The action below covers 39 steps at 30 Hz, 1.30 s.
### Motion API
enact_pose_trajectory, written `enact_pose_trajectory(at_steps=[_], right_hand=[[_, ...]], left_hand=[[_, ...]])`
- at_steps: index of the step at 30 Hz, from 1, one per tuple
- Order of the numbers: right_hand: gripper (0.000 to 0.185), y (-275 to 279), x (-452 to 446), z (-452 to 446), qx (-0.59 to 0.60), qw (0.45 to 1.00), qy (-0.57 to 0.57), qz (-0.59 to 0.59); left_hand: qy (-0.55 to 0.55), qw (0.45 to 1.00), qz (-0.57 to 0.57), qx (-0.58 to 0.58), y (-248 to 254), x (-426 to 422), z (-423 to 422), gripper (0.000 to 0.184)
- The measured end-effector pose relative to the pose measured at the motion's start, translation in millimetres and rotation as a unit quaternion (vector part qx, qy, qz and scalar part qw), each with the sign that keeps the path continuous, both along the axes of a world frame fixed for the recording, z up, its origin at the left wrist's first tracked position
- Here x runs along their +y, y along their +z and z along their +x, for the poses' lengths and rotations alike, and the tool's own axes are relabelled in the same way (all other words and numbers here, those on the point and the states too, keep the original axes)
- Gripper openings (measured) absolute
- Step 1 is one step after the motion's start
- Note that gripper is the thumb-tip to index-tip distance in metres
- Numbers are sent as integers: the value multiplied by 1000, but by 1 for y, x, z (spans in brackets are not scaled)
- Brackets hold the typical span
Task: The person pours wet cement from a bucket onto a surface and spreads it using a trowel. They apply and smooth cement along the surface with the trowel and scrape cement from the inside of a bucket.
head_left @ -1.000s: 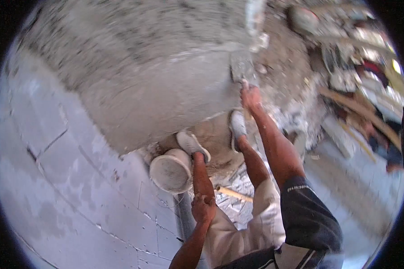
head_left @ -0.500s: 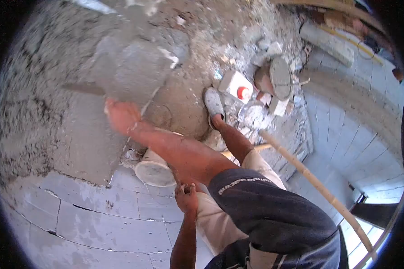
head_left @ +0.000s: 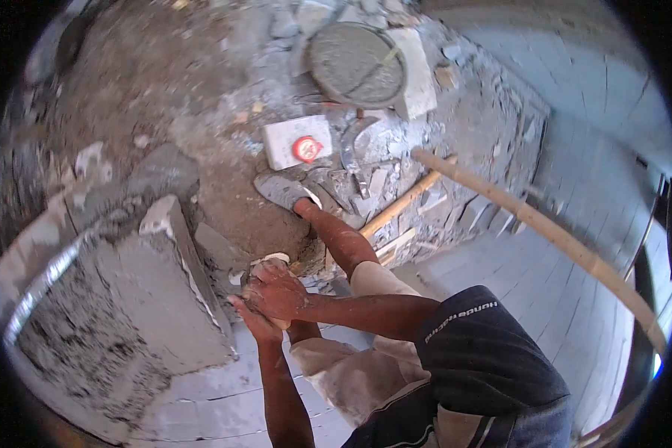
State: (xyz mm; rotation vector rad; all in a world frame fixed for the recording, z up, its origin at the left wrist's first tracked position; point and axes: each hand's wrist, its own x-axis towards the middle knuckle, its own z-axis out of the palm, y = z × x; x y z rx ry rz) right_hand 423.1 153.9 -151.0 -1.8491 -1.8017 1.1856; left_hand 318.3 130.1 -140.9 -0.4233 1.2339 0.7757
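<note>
My right hand is closed in front of my lower leg, its fingers curled round something I cannot make out; a small pale piece shows beneath it. Against its underside rests my left hand, with one digit stretched out to the left and the other fingers mostly hidden. To the left of both hands stands a low block of masonry with a smooth grey mortar face and a rough, darker mortar area beside it. No trowel blade can be made out.
A round container of grey mortar stands at the top. Below it are a white block with a red round object and a curved metal tool. Bamboo poles cross the right side, near grey block walls.
The view has swung right. My right hand has left the mortar surface, where it held a trowel, and has come back to my left hand. My left hand has moved off my leg.
</note>
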Motion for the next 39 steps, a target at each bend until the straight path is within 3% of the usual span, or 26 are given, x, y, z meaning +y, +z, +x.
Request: enact_pose_trajectory(at_steps=[1,3,4,6,8,9,10,12,14,15,17,20,25,27,28,30,31,32,34,35,36,37,38,39], right_hand=[[31,1,3,8,-5,999,0,-50],[33,7,21,32,15,986,32,-162],[33,10,30,50,17,987,8,-159],[38,25,48,96,129,947,-55,-289],[47,35,38,135,267,873,-226,-340],[49,41,25,156,454,705,-344,-422],[51,46,3,173,609,482,-426,-465],[61,47,-68,176,643,401,-435,-486],[69,40,-146,182,671,427,-457,-400],[69,71,-135,190,482,501,-537,-478],[69,102,-138,204,271,550,-597,-517],[48,107,-211,178,233,599,-549,-534],[44,57,-335,120,352,612,-547,-451],[43,55,-336,133,127,793,-405,-438],[42,56,-335,140,-6,840,-332,-428],[39,33,-353,160,-144,754,-371,-522],[39,-1,-387,163,-138,760,-368,-518],[38,-57,-443,155,16,761,-486,-429],[36,-118,-477,174,67,704,-556,-438],[34,-139,-472,199,-47,669,-520,-529],[34,-160,-480,222,-128,801,-330,-482],[45,-266,-594,210,-168,814,-314,-459],[47,-329,-644,212,-254,718,-455,-462],[50,-337,-637,249,-184,690,-395,-578]], left_hand=[[-91,995,7,41,-5,7,8,79],[-135,989,-12,51,1,22,28,77],[-151,986,-29,64,4,30,36,75],[-236,969,-35,58,10,36,28,72],[-319,945,-43,56,22,48,25,69],[-328,936,-73,105,32,56,34,65],[-335,924,-100,153,39,61,38,62],[-365,916,-91,139,41,69,28,62],[-428,886,-64,165,35,71,13,63],[-439,881,-56,168,40,74,4,63],[-504,836,-57,209,38,78,-1,56],[-547,803,-23,235,31,66,-29,53],[-604,757,-32,247,5,25,-78,38],[-622,739,-36,255,11,10,-78,34],[-636,725,-41,263,14,2,-78,30],[-611,743,-37,270,6,-14,-81,23],[-630,727,-48,269,8,-19,-79,21],[-645,712,-62,270,13,-25,-70,18],[-631,713,-63,298,13,-24,-48,18],[-632,712,-16,305,-1,-25,-57,18],[-628,711,30,315,-16,-33,-68,19],[-624,703,14,340,-18,-32,-46,18],[-624,691,-9,364,-10,-27,-15,18],[-617,690,-8,379,-14,-29,-3,20]])
